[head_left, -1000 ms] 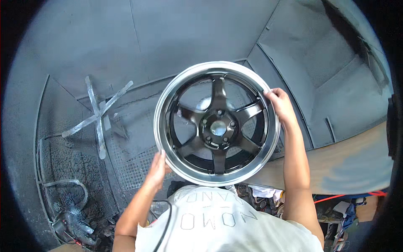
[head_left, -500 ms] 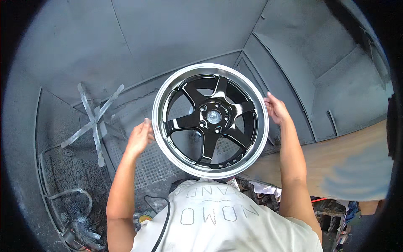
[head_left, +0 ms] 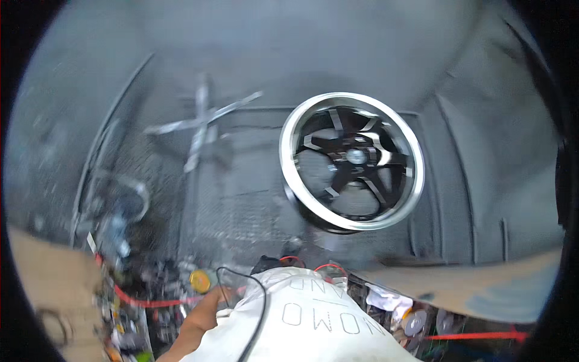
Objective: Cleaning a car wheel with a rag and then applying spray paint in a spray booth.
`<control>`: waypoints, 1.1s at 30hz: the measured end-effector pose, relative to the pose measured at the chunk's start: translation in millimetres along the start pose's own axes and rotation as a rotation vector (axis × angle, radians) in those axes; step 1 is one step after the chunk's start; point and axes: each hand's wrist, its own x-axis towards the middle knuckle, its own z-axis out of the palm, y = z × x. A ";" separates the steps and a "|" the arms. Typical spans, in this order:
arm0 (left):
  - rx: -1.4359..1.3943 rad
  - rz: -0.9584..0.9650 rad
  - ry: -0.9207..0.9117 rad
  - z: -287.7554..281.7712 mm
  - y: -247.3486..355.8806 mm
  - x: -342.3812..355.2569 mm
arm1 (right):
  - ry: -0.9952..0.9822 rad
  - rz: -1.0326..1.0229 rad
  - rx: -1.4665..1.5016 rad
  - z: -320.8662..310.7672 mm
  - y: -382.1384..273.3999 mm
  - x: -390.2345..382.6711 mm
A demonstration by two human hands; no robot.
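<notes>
A car wheel rim (head_left: 357,157) with glossy black spokes and a bright silver lip faces up, right of centre, with neither of my hands on it. What holds it up is hidden beneath it. Down by my shirt, my left hand (head_left: 224,295) is close to the black cord that hangs over my front. Motion smears its fingers, so their pose is unclear. My right hand is out of the picture.
A grey-coated, cross-shaped stand (head_left: 203,117) rises left of the wheel rim. Grey panels (head_left: 301,54) enclose the far side. A wooden board (head_left: 482,289) lies at lower right, with clutter below it. More clutter, a yellow round thing (head_left: 199,281) and a red hose (head_left: 157,303) are at lower left.
Both hands have come away from the wheel rim's edges. My left hand has dropped to my front and my right has left view. The view has shifted, putting the rim farther right.
</notes>
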 end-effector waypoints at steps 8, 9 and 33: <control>-0.817 -0.617 0.283 23.1 137.0 -76.9 | -0.090 -0.021 -0.217 -2.6 27.9 -22.0; -0.822 -0.749 0.421 14.8 135.2 -89.3 | -0.095 -0.030 -0.241 1.4 24.6 -23.0; -1.114 -1.286 1.965 102.6 -143.7 -482.1 | -0.235 -0.007 -0.220 174.3 157.7 -56.6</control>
